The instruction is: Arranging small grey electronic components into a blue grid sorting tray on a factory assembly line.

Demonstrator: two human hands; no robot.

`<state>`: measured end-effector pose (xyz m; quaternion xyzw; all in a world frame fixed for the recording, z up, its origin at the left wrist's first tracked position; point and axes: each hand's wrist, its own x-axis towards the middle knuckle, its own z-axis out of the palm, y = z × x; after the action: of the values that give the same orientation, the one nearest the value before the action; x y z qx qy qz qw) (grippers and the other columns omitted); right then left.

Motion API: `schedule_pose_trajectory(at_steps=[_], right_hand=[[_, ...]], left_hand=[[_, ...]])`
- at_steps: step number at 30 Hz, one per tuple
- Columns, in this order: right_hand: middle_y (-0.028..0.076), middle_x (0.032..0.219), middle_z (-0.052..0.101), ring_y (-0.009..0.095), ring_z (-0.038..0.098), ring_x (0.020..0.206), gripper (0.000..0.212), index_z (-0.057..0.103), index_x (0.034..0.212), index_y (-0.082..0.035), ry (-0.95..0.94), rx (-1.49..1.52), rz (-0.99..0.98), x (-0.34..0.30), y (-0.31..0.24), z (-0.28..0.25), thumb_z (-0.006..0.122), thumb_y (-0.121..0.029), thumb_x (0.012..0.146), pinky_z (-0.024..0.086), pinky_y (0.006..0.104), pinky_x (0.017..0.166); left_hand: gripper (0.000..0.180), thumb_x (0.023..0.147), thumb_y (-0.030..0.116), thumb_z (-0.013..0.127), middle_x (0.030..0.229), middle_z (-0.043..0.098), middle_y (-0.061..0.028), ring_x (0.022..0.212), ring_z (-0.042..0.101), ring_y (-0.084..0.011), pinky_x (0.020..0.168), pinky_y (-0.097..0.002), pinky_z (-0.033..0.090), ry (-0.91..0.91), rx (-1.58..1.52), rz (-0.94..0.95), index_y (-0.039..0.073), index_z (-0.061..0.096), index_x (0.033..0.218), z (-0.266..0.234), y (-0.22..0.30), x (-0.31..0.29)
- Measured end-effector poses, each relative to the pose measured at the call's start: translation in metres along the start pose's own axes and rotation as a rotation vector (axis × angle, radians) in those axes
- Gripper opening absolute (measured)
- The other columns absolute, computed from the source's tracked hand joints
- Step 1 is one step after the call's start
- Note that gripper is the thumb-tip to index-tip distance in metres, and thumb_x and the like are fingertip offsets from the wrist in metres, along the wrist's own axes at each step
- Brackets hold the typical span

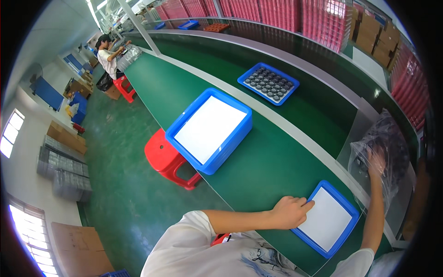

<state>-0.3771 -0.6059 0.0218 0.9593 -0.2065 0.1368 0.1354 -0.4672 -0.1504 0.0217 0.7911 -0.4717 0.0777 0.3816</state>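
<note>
My left hand (291,212) is at the left rim of a shallow blue tray (347,233), its fingers curled and the tips over the white sheet (326,218) lining it. Whether those fingers pinch something small is hidden. To the right, my right hand (377,160) reaches into a clear plastic bag (393,173) filled with dark items. Plastic and blur obscure its fingers, so their grip does not show. The bag lies on a surface past the pale rail.
A stack of blue trays (230,148), topped with a white sheet, stands left on the green table (265,184). On the belt beyond, a blue tray (294,87) holds rows of dark round parts. A red stool (164,154) is beside the table; a co-worker (108,59) sits farther off.
</note>
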Motion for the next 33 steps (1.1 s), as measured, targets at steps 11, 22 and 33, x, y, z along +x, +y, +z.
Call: schedule_pose_trajectory(at_steps=[11, 22, 33], right_hand=[[0.022, 0.147, 0.050, 0.040, 0.057, 0.126, 0.060, 0.049, 0.147, -0.014, -0.062, 0.036, -0.044, 0.008, 0.004, -0.002, 0.064, -0.037, 0.093, 0.048, 0.0479, 0.103], [0.024, 0.127, 0.062, 0.038, 0.062, 0.118, 0.043, 0.061, 0.130, -0.006, 0.009, 0.281, 0.009, 0.047, 0.017, 0.013, 0.066, -0.026, 0.092, 0.049, 0.0436, 0.101], [0.015, 0.109, 0.064, 0.032, 0.064, 0.101, 0.041, 0.063, 0.120, 0.000, -0.217, 0.934, -0.218, -0.189, -0.098, -0.140, 0.065, -0.005, 0.079, 0.049, 0.0396, 0.093]], left_hand=[[0.029, 0.080, 0.007, 0.064, 0.077, 0.052, -0.0087, 0.064, 0.062, -0.0266, 0.053, -0.0412, 0.049, 0.018, -0.042, 0.078, 0.003, 0.065, 0.109, 0.001, 0.000, -0.002], [0.027, 0.082, 0.008, 0.064, 0.075, 0.051, -0.0080, 0.063, 0.061, -0.0257, 0.053, -0.0409, 0.049, -0.006, -0.108, 0.048, 0.003, 0.065, 0.109, 0.014, -0.004, 0.005], [0.048, 0.082, 0.021, 0.073, 0.093, 0.058, -0.0110, 0.088, 0.061, -0.0306, 0.075, -0.0440, 0.050, -0.397, -0.045, -0.065, 0.005, 0.060, 0.125, -0.008, -0.023, 0.066]])
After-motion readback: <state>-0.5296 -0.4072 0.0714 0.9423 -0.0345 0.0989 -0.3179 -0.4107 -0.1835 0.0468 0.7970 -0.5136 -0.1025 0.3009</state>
